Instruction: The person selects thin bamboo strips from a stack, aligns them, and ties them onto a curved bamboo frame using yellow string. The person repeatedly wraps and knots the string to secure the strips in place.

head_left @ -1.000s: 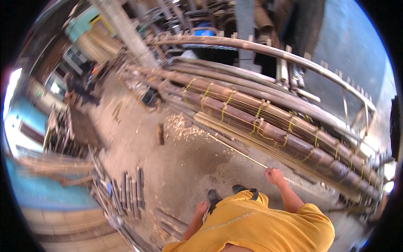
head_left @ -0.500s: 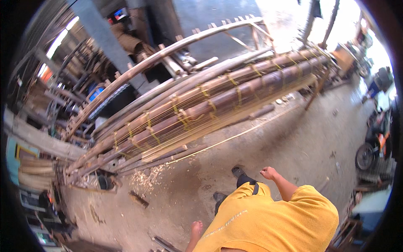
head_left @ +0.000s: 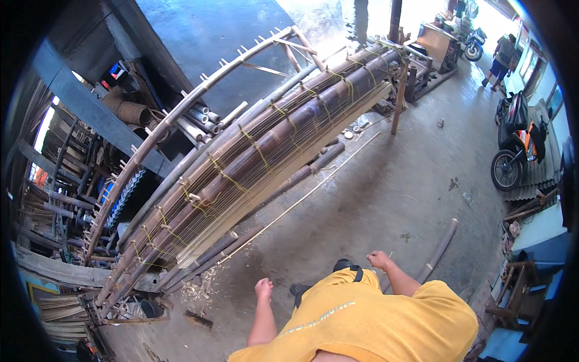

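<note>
My left hand hangs in front of me over the concrete floor, its fingers curled in and nothing seen in them. Ahead and to the right, my right hand is also loosely closed, with no held thing showing. Neither hand touches anything. Beyond them a long rack of dark bamboo poles runs from near left to far right. Fine pale strands stretch along it, bound at intervals with yellow-green ties. A thin pale rod lies on the floor before the rack.
A curved pegged rail stands behind the rack. Wood shavings and a short log lie at left. A bamboo pole lies right of my right hand. Further right stands a motorbike; another person is beyond it.
My view has swung, and the rack sits further left and steeper. My left hand has come up and forward into fuller view. The bamboo pole at right now shows.
</note>
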Demonstrator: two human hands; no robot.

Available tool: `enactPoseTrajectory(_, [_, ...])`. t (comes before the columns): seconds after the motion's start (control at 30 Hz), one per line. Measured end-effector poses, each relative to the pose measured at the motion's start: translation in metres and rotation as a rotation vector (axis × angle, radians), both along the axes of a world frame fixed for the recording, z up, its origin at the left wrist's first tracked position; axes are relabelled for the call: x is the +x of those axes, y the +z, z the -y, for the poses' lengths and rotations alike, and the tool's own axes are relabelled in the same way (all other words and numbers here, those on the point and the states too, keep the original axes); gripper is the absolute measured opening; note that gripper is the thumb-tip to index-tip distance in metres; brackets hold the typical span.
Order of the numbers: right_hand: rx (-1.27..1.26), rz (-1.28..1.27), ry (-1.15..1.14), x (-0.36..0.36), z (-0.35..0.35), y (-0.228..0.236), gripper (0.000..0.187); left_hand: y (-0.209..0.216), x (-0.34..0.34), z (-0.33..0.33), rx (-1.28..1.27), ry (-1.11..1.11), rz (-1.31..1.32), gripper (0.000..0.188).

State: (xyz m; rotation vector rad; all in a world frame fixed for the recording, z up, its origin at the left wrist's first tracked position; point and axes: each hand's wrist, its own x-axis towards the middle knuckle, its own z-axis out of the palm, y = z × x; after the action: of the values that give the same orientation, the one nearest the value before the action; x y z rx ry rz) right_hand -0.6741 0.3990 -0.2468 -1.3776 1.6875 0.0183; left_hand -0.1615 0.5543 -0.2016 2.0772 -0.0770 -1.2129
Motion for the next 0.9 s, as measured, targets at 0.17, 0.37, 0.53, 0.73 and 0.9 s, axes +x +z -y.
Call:
enactPoseTrajectory(0.17, [0.015,0.176,-0.258,-0.086,0.017,-0.022,0.032,-0.007,-0.121,0.063,-0.026,-0.388,0.047,0.029])
enactPoseTrajectory(0.37, [0.145,0.083,-0.341,-0.151,0.030,-0.006,0.028,-0.018,-0.173,0.066,-0.033,-0.686,0.179,0.030])
enactPoseTrajectory(0.53, [0.266,0.026,-0.284,-0.156,0.029,-0.031,0.027,-0.022,-0.155,0.031,0.130,-0.387,0.187,0.029])
enactPoseTrajectory(0.73, [0.304,0.118,-0.001,-0.072,0.070,-0.031,0.029,-0.033,-0.152,-0.042,0.129,-0.088,0.157,0.030])
enactPoseTrajectory(0.9, [0.201,0.192,0.143,0.040,0.110,0.009,0.028,-0.018,-0.169,-0.100,0.199,0.016,0.078,0.033])
